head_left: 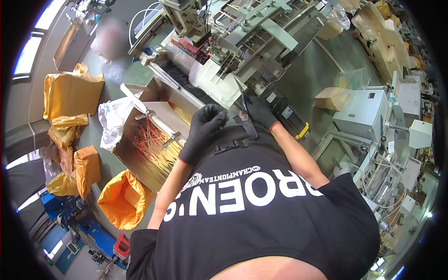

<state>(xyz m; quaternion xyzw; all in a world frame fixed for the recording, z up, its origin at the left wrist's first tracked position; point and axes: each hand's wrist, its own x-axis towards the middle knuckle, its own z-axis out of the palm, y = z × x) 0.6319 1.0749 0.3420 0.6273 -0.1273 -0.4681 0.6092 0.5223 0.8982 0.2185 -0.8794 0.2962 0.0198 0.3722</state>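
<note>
Your left hand (204,128) is clenched by the stick tray's (154,140) edge; your right hand (260,111) grips a thin blade (240,93) against the machine (242,42), cramped.

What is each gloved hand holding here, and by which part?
The right hand has scissors by the handle end, blades up. The left hand is closed; its contents cannot be told.

Shirt: black, short-sleeved, with large white block lettering and a small white round emblem across the chest.
Left hand (204,130): black glove with a thin red cuff edge.
Right hand (261,112): matching black glove, red-edged cuff.
Forearms: bare, no sleeves.
</note>
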